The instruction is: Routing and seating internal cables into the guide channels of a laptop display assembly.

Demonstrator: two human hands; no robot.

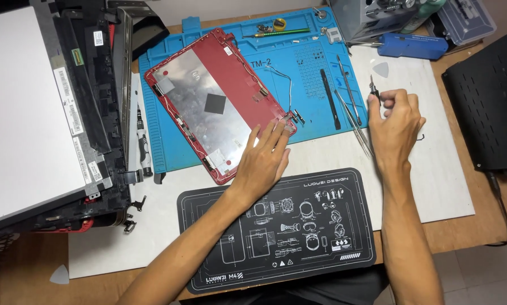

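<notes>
Your left hand lies flat and open on the stripped red lid mid-tabletop, your right hand pinching a small screwdriver, hinges still attached.

At your left lies a white screen panel, narrow white labels along its right edge, another above.

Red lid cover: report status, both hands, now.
Left hand flat on red lid cover, on blue mat. Right hand gripping small screwdriver, clear of cover. Tweezers between the hands.
</notes>
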